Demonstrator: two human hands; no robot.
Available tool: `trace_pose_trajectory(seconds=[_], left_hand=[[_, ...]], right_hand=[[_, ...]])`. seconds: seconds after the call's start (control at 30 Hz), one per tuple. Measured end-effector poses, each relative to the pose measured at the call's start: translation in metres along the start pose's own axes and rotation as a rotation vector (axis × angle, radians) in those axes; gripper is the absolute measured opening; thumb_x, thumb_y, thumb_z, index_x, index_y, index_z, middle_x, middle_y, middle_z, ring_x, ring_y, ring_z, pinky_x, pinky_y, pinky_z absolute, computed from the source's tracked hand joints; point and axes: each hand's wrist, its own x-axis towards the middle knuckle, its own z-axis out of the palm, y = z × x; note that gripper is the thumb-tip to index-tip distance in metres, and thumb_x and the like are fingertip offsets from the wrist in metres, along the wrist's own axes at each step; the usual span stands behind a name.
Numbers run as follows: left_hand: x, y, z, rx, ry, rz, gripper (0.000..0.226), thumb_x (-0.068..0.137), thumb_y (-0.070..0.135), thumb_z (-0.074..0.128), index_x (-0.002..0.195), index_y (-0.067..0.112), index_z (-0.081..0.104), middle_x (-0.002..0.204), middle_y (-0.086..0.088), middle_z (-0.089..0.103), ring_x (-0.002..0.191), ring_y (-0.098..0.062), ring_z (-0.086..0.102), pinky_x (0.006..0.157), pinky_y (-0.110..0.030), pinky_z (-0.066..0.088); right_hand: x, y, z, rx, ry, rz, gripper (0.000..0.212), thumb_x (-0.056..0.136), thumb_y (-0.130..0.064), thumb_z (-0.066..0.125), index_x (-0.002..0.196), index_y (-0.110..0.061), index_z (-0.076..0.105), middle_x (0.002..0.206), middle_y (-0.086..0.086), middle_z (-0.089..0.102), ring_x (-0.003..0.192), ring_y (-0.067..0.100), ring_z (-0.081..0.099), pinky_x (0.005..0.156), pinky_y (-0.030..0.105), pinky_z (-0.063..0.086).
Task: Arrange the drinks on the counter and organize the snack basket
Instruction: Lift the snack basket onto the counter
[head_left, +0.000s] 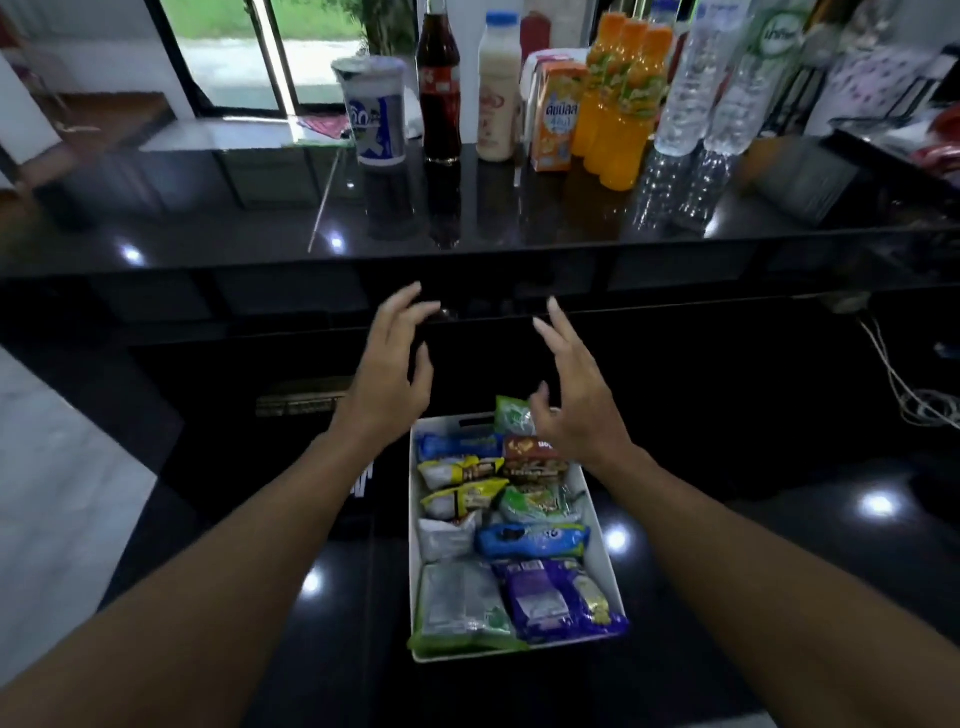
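Observation:
A white snack basket sits on the lower black surface, packed with several wrapped snacks in rows. My left hand and my right hand hover above its far end, fingers spread, holding nothing. On the upper black counter stands a row of drinks: a sealed cup, a cola bottle, a milk bottle, an orange carton, three orange juice bottles and two water bottles.
A thin straw lies on the counter left of the cup. White cables hang at the right. Cluttered items sit at the counter's far right. A glass door is behind the counter; pale floor is at the left.

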Motion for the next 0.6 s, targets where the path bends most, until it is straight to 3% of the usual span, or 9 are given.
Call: trace_pose_trajectory(seconds=[0.07,0.13,0.27,0.37,0.43,0.5,0.57,0.6], left_hand=[[-0.042,-0.008,0.019,-0.042,-0.112,-0.142,0.048,0.094,-0.001,0.049,0.141,0.010,0.043,0.153,-0.007,0.032,0.142,-0.016,0.030,0.113,-0.017,0.020],[-0.086,-0.017,0.037,-0.038,-0.258,-0.314,0.051,0.099,0.006,0.045,0.148,0.013,0.034,0.159,-0.004,0.023,0.145,-0.014,0.022,0.113,-0.015,0.018],[-0.157,-0.024,0.070,-0.006,-0.404,-0.682,0.061,0.103,0.017,0.039,0.155,0.007,0.008,0.163,-0.010,0.008,0.150,-0.023,0.004,0.118,-0.029,0.011],[-0.180,-0.015,0.082,-0.058,-0.442,-0.886,0.067,0.103,0.035,0.032,0.156,0.014,-0.003,0.162,-0.011,0.010,0.147,-0.029,0.016,0.117,-0.041,0.022],[-0.186,-0.010,0.084,-0.094,-0.458,-0.886,0.066,0.103,0.042,0.027,0.156,0.020,-0.004,0.158,-0.014,0.024,0.140,-0.033,0.034,0.110,-0.044,0.032],[-0.187,-0.008,0.085,-0.103,-0.441,-0.894,0.066,0.101,0.049,0.024,0.156,0.024,-0.002,0.152,-0.016,0.037,0.131,-0.032,0.046,0.103,-0.039,0.036],[-0.189,-0.010,0.085,-0.114,-0.421,-0.940,0.065,0.101,0.049,0.026,0.156,0.028,-0.002,0.138,-0.016,0.053,0.113,-0.024,0.059,0.095,-0.032,0.039],[-0.192,-0.013,0.085,-0.100,-0.430,-0.958,0.064,0.102,0.047,0.028,0.156,0.030,-0.002,0.121,-0.014,0.063,0.094,-0.013,0.062,0.085,-0.027,0.042]], right_hand=[[-0.042,0.020,0.003,-0.009,-0.081,0.134,0.078,0.087,-0.008,0.060,0.157,-0.013,0.025,0.168,-0.002,0.013,0.153,0.015,0.019,0.118,0.041,0.033],[-0.081,0.035,0.006,-0.033,-0.170,0.258,0.081,0.089,-0.014,0.062,0.159,-0.010,0.021,0.169,0.001,0.010,0.155,0.014,0.012,0.120,0.042,0.029],[-0.141,0.053,0.017,-0.069,-0.384,0.396,0.084,0.098,-0.023,0.056,0.161,-0.010,0.001,0.169,0.001,-0.011,0.153,0.009,-0.006,0.125,0.038,0.019],[-0.165,0.056,0.027,0.056,-0.447,0.477,0.077,0.105,-0.025,0.043,0.160,-0.016,-0.010,0.169,0.000,-0.013,0.154,0.013,0.003,0.123,0.038,0.025],[-0.173,0.056,0.033,0.158,-0.438,0.556,0.070,0.108,-0.032,0.034,0.160,-0.023,-0.011,0.170,-0.001,-0.002,0.148,0.008,0.020,0.117,0.035,0.035],[-0.179,0.058,0.038,0.200,-0.411,0.624,0.064,0.108,-0.041,0.028,0.160,-0.029,-0.007,0.166,-0.001,0.021,0.141,0.004,0.031,0.110,0.028,0.038],[-0.183,0.062,0.042,0.261,-0.362,0.689,0.060,0.108,-0.041,0.027,0.159,-0.037,-0.003,0.133,-0.003,0.059,0.112,0.004,0.062,0.085,0.021,0.052],[-0.184,0.064,0.044,0.310,-0.336,0.725,0.058,0.108,-0.040,0.028,0.159,-0.040,0.001,0.114,-0.003,0.065,0.090,0.004,0.069,0.070,0.017,0.054]])
